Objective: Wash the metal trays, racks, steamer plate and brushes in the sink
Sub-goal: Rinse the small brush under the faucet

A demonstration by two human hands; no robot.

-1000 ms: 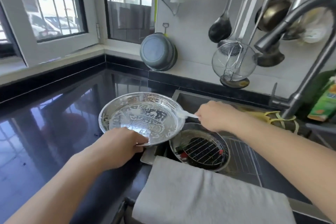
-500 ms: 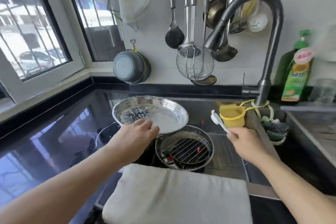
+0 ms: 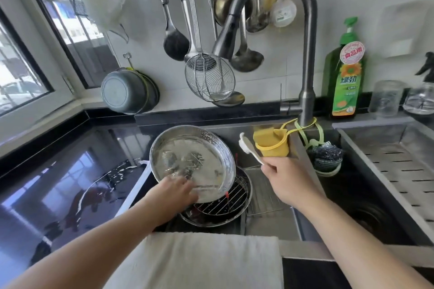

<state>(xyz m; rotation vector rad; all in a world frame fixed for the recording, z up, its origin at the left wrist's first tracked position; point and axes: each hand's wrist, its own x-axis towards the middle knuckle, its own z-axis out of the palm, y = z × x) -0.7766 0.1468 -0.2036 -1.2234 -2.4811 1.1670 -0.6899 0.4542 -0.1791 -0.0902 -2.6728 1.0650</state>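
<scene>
Tray (image 3: 192, 159), soapy, frame centre, tilted over sink (image 3: 375, 195). Your left hand (image 3: 173, 191) grips its near rim; right hand (image 3: 290, 179) pinches white brush (image 3: 249, 149) handle. Keep tray angled so suds drain onto rack (image 3: 220, 202) below. Scrub rim corners, then rinse under tap (image 3: 270, 7).

Round tray (image 3: 192, 159): polished metal, mirror-bright, filmed with soapy streaks. Wire rack (image 3: 225, 199): thin bright metal rods. Brush (image 3: 249, 149): white plastic, matt. Surface (image 3: 70, 183): black, highly glossy (window reflections are seen in it), wetted in patches. Towel (image 3: 199, 260): white cloth, rough-napped. Faucet (image 3: 305, 30): brushed metal, dull sheen. Cup holder (image 3: 272, 145): yellow plastic, smooth.
</scene>
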